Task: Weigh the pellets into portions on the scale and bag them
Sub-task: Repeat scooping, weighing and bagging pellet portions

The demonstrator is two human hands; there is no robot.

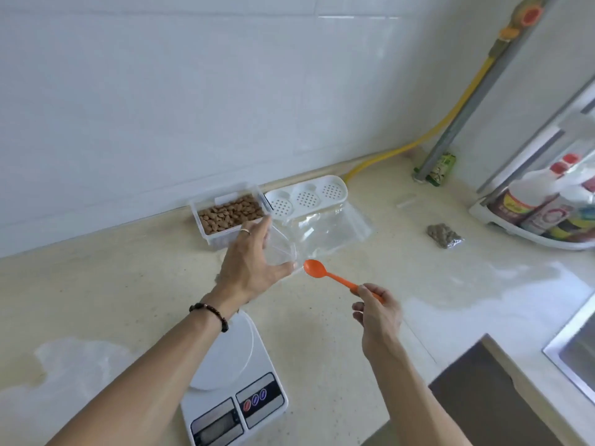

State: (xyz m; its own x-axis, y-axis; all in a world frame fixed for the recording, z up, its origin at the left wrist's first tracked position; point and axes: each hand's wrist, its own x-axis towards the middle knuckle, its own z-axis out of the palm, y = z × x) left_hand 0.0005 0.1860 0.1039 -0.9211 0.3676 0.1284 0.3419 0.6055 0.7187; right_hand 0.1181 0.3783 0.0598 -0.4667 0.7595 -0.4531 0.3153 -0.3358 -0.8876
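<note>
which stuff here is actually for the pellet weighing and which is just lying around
For the job: pellets in their clear tub; scale; orange spoon in the right hand; clear cup in the left hand; clear bags; filled bag.

Lying about: white perforated tray; bottles; yellow hose.

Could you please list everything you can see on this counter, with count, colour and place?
clear plastic tub of brown pellets: one, by the wall.
white perforated plastic tray: one, right of the tub.
clear plastic bags: count unclear, flat before the tray.
small filled pellet bag: one, brownish, far right.
white digital kitchen scale: one, near edge.
bottles in a white rack: several, right.
yellow hose: one, along the wall.
clear plastic cup: one, held by left hand.
orange plastic spoon: one, empty, pinched by right hand.
</note>
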